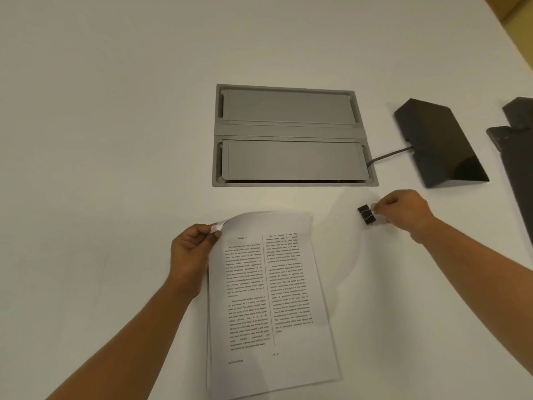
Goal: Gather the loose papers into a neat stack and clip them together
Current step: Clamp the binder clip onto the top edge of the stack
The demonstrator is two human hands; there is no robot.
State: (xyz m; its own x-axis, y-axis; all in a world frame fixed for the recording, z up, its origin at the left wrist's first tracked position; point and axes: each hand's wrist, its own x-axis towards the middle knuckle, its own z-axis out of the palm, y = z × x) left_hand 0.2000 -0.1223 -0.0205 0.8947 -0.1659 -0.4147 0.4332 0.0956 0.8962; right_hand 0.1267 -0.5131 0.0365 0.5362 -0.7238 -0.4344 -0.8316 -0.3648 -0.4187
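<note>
A stack of printed papers (271, 301) lies on the white table, two columns of text on the top sheet. My left hand (191, 252) pinches the stack's top left corner and lifts it slightly, so the far edge curls up. To the right of the stack, my right hand (403, 213) holds a small black binder clip (366, 214) by its wire handles, just above the table. The clip is apart from the papers, off their top right corner.
A grey cable hatch (291, 134) with two closed flaps is set into the table beyond the papers. A black angled stand (438, 141) with a cable sits at the right, and another dark object (516, 145) lies at the right edge.
</note>
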